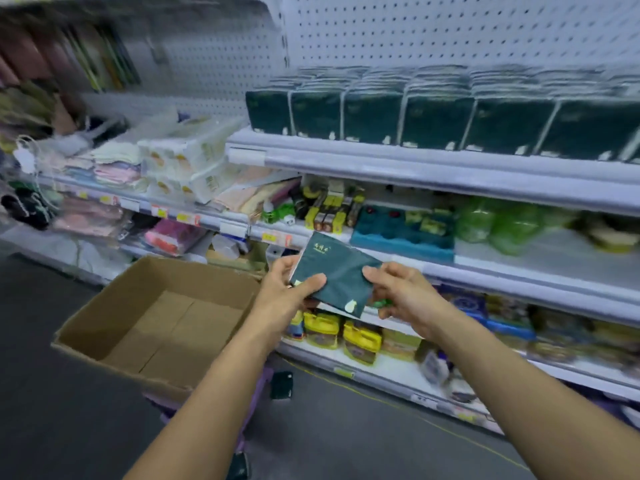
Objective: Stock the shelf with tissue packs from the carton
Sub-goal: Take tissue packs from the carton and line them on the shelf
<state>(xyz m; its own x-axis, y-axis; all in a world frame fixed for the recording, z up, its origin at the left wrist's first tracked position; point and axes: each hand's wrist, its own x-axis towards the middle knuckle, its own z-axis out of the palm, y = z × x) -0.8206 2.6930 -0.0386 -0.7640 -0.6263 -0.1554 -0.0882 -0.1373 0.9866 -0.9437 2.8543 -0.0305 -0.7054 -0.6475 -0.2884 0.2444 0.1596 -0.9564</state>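
A dark green tissue pack [337,277] is held up in front of the shelving, tilted, with both hands on it. The left hand [287,292] grips its lower left corner, thumb curled over the front face; the right hand [398,292] pinches its right edge between thumb and fingers. Small gold writing sits near the pack's top left corner, too small to read, and a pale pear-shaped mark shows near its bottom edge.

Left of and below the left hand stands the open cardboard carton [156,317], its bare bottom showing and its flaps standing up; it appears to rest on something purple that is mostly hidden beneath it. Another dark pack [281,385] lies on the grey floor [52,393] below the hands.

Above and beyond the hands, a row of matching dark green packs [440,119] stands upright along the top shelf [415,164], filling it from its left end to the frame's right edge, where the row is cut off. The white pegboard [450,29] above that row is bare.

Shelves behind and beneath the hands hold yellow-topped bags [362,342], green packets [498,220] and a teal tray [401,232]; their labels and the yellow price tags are blurred. Goods far to the left are smeared beyond telling.
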